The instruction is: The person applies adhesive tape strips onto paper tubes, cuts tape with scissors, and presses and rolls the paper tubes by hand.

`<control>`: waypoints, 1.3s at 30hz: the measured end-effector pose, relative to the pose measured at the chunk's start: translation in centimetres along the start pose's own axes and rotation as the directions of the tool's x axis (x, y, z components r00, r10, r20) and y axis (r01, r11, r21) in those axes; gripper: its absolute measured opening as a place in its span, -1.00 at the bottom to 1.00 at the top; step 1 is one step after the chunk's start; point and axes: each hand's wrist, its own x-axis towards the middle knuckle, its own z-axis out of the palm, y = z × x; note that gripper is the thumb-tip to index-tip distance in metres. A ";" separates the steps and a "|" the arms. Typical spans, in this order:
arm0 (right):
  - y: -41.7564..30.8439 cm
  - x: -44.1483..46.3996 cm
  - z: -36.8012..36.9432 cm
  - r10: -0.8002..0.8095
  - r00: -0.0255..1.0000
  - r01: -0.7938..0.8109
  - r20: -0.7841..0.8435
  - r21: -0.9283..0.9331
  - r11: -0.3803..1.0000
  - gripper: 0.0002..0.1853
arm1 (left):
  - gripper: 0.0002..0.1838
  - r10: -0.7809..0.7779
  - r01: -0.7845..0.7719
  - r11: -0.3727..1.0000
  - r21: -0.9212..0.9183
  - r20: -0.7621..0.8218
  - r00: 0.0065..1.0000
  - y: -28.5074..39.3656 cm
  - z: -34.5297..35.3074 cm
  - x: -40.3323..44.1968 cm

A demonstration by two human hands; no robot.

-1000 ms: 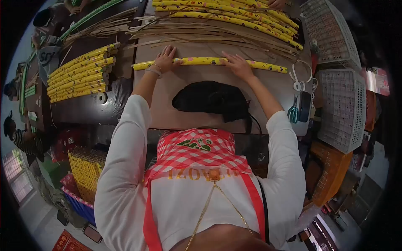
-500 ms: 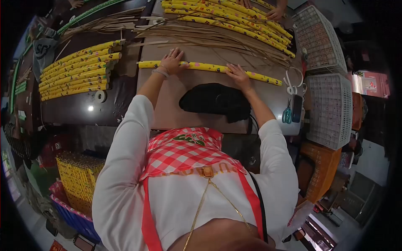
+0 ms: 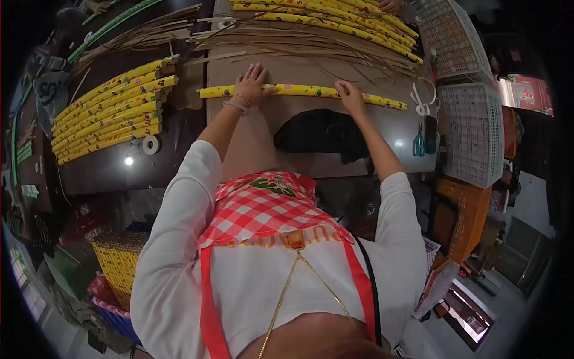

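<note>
A long yellow patterned roll lies crosswise on the brown table. My left hand rests flat over its left part with the fingers spread. Toward the roll's right part, my right hand touches it with the fingers bent together; whether anything small is between them is too small to tell. A black cloth item lies between my forearms, nearer to me. Beyond the roll are many thin brown strips.
Yellow rolls are stacked at the left and at the far side. A tape roll sits beside the left stack. Teal scissors lie at the right, near white plastic baskets. Another person's hand shows at the far edge.
My right hand has gone from lying spread on the roll to bent fingers at its edge. My left hand stays on the roll. The whole view has shifted slightly.
</note>
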 end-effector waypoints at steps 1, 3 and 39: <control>-0.4 0.2 0.7 0.145 0.989 -0.145 0.010 0.050 0.988 -0.72 | -0.17 -0.001 0.001 1.000 -0.008 -0.015 1.000 0.1 -0.1 -0.1; -0.6 0.5 2.0 0.061 0.997 -0.055 0.046 -0.125 0.991 -0.68 | -0.17 -0.006 0.005 1.000 -0.021 -0.027 1.000 0.1 -0.1 -0.2; -4.0 0.3 5.7 0.083 0.995 -0.048 0.052 -0.484 0.874 -0.49 | -0.19 -0.002 0.000 1.000 -0.021 -0.101 0.995 0.4 -0.1 -0.6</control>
